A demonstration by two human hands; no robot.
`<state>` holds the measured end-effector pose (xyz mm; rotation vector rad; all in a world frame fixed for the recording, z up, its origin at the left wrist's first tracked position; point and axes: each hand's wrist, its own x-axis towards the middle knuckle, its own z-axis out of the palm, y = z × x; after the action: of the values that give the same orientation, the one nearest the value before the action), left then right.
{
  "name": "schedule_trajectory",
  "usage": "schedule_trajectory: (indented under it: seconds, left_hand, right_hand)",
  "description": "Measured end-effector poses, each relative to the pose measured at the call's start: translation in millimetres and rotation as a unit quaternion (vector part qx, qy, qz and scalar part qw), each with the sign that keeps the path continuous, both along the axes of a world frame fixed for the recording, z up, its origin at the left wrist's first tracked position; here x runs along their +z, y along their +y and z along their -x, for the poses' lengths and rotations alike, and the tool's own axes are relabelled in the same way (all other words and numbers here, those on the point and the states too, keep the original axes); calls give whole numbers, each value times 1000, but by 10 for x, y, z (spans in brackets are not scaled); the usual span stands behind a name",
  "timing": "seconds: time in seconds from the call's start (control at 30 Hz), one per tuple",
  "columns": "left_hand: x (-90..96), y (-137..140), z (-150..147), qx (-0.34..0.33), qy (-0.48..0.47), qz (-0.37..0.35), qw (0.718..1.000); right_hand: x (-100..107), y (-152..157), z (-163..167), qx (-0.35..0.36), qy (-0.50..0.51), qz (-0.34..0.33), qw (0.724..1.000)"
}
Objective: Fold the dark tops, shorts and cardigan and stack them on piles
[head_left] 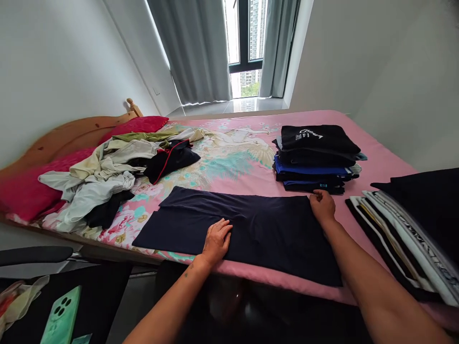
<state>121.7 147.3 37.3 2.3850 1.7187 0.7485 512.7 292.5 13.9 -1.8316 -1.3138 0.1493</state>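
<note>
A pair of dark navy pants (272, 224) lies spread sideways along the near edge of the bed, its two leg ends to the left and a few creases in the middle. My left hand (217, 240) rests flat on the cloth near the front edge, fingers stretched out and holding nothing. At the far right corner of the pants, my right hand (322, 206) has its fingers curled and pinched on the fabric edge. Just beyond that hand stands a stack of folded dark clothes (315, 160), a black piece with white print on top.
Another folded stack (405, 243) sits at the right edge. A loose heap of clothes (107, 165) lies on the left by red pillows (32, 184) and the wooden headboard (79, 131). A green phone (62, 315) rests on a black chair seat (103, 291) at lower left.
</note>
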Motion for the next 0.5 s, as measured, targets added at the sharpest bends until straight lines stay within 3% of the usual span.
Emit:
schedule_trajectory:
  seconds: [0.07,0.13,0.23,0.27,0.4,0.5]
  left_hand:
    - [-33,-2,-45,-24,15,8,1000]
    - [-47,4,-86,-40,25,20,999]
    - [-24,13,-108,-66,34,40,996]
    - [-9,12,-108,-75,37,48,995]
    - [42,0,-128,-109,52,74,990]
    - [64,55,-217,-143,56,67,986]
  right_hand:
    - [247,-235,337,14,-5,-76,997]
    - [477,-582,824,124,-31,-109,986]
    - [639,-1084,1577,322,-103,-79,938]
    - [634,-1191,1771,341,-136,-52,929]
    - [498,-1245,2103,290,-214,71,930]
    - [528,-1118,2070,275,-221,90,931]
